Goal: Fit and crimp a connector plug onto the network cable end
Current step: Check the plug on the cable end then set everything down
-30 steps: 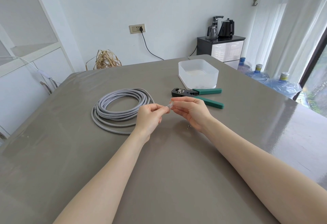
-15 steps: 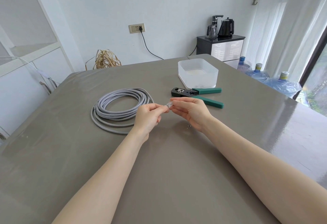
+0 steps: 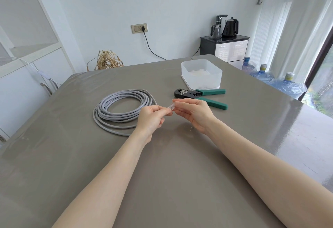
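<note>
A coil of grey network cable [image 3: 124, 108] lies on the grey table [image 3: 162, 173], left of centre. My left hand [image 3: 151, 119] pinches the cable end, which its fingers hide. My right hand [image 3: 192, 114] pinches a small clear connector plug [image 3: 171, 106] at its fingertips. The plug sits between the two hands, touching the fingertips of my left hand. A crimping tool [image 3: 200, 97] with green handles lies on the table just beyond my right hand.
A translucent white plastic box [image 3: 201, 74] stands behind the crimping tool. A few tiny wire scraps [image 3: 191, 128] lie near my right wrist. Water bottles [image 3: 281, 83] and a black cabinet [image 3: 225, 47] stand off the table's far right edge.
Both hands stay together with the plug between them; only small finger shifts show.
</note>
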### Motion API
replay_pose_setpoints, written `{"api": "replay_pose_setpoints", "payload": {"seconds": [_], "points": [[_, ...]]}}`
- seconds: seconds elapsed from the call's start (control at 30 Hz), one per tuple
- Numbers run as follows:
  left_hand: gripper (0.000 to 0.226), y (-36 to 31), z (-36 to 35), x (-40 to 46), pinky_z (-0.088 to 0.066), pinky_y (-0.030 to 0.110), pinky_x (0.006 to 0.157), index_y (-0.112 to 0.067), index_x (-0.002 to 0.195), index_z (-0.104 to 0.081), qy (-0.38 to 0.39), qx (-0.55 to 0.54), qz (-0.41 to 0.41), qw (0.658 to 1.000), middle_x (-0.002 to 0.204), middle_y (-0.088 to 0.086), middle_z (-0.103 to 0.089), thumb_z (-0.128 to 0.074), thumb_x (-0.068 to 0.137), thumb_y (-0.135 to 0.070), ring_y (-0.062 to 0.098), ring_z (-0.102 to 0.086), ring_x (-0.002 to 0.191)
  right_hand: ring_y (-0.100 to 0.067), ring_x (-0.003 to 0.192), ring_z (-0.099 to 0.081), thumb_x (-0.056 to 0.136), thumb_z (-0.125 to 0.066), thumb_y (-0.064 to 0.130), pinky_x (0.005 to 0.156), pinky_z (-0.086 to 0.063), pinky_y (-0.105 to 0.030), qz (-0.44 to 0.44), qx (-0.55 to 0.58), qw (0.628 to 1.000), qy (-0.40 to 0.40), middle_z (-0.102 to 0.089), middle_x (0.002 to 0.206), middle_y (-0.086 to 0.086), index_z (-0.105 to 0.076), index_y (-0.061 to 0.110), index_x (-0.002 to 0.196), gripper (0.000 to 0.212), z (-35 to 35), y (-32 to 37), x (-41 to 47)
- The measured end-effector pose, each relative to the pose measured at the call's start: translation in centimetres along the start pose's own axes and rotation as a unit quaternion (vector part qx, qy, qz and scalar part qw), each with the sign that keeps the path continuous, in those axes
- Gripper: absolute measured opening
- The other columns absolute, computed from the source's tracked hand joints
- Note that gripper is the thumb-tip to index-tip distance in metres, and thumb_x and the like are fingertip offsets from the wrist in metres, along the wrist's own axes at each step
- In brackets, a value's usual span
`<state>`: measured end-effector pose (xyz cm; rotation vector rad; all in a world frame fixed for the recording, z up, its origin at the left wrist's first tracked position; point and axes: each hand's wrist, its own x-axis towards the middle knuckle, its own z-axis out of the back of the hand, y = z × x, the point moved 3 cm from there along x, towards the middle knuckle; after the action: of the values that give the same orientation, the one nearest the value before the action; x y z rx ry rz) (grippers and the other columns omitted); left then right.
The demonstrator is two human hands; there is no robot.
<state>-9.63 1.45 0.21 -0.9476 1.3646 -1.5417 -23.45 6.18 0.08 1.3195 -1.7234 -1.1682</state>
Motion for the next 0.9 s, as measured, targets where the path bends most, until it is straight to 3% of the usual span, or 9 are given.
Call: {"api": "replay_pose_setpoints", "payload": {"seconds": [0.13, 0.27, 0.53, 0.9], "points": [[0.014, 0.01, -0.04, 0.01, -0.025, 0.013, 0.037, -0.007, 0.068, -0.069, 0.005, 0.001, 0.005, 1.0, 0.054, 0.001, -0.05, -0.064, 0.08, -0.012, 0.01, -0.034, 0.044, -0.013, 0.068, -0.069, 0.082, -0.065, -0.002, 0.069, -0.056, -0.019, 0.0, 0.004, 1.0, 0.001, -0.073, 0.072, -0.005, -0.071, 0.004, 0.089, 0.011, -0.03, 0.01, -0.01], [0.012, 0.13, -0.03, 0.15, -0.025, 0.014, 0.037, -0.004, 0.069, -0.069, 0.003, 0.003, 0.02, 1.0, 0.052, 0.0, -0.048, -0.065, 0.077, -0.011, 0.012, -0.034, 0.046, -0.013, 0.069, -0.069, 0.082, -0.065, -0.002, 0.071, -0.057, -0.02, -0.003, 0.008, 1.0, 0.005, -0.073, 0.072, -0.006, -0.071, 0.004, 0.089, 0.011, -0.09, -0.03, -0.02], [0.01, 0.11, -0.07, 0.28, -0.022, 0.018, 0.037, 0.003, 0.072, -0.066, 0.007, -0.015, 0.037, 0.999, 0.076, 0.015, -0.05, -0.062, 0.072, -0.006, 0.011, -0.036, 0.043, -0.014, 0.068, -0.068, 0.082, -0.065, -0.003, 0.071, -0.057, -0.02, -0.006, 0.01, 1.0, -0.003, -0.072, 0.073, -0.007, -0.071, 0.002, 0.09, 0.011, -0.13, -0.09, -0.01], [0.01, 0.02, -0.01, 0.26, -0.023, 0.017, 0.037, -0.001, 0.065, -0.064, 0.012, -0.018, 0.034, 0.999, 0.078, 0.016, -0.05, -0.061, 0.075, -0.004, 0.009, -0.037, 0.042, -0.013, 0.066, -0.068, 0.083, -0.064, -0.004, 0.074, -0.058, -0.021, -0.004, 0.008, 1.0, -0.001, -0.072, 0.071, -0.005, -0.07, 0.002, 0.088, 0.011, -0.24, -0.12, -0.04]]}}
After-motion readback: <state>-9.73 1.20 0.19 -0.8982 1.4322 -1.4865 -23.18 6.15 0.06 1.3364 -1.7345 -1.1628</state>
